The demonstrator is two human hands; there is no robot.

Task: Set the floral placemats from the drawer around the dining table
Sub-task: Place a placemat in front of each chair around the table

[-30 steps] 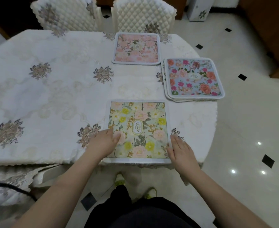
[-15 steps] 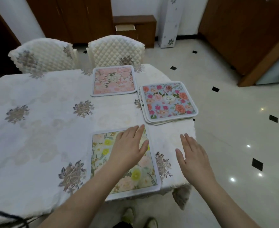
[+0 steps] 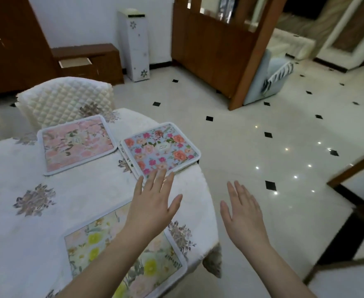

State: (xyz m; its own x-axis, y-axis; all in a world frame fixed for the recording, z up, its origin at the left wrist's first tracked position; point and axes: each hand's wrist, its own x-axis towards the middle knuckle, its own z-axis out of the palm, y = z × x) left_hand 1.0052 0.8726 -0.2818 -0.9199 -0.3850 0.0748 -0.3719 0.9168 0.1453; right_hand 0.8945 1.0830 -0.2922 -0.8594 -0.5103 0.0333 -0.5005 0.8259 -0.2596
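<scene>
A yellow-flowered placemat (image 3: 103, 250) lies flat at the near edge of the dining table (image 3: 37, 222). A pink placemat (image 3: 78, 143) lies at the far edge before a chair. A blue-flowered placemat (image 3: 161, 148) tops a small stack at the table's right edge. My left hand (image 3: 153, 203) hovers with straight fingers above the cloth, its fingertips at the near edge of the blue stack. My right hand (image 3: 245, 216) is held flat and empty in the air, right of the table and over the floor.
A quilted white chair (image 3: 65, 100) stands behind the pink mat. Against the far wall a low wooden cabinet has an open drawer (image 3: 75, 62), with a white floral column (image 3: 136, 44) beside it. A wooden partition (image 3: 215, 46) stands to the right on the tiled floor.
Both hands have left the yellow mat and moved forward and right toward the blue stack. The view has lifted and turned right, showing more of the room.
</scene>
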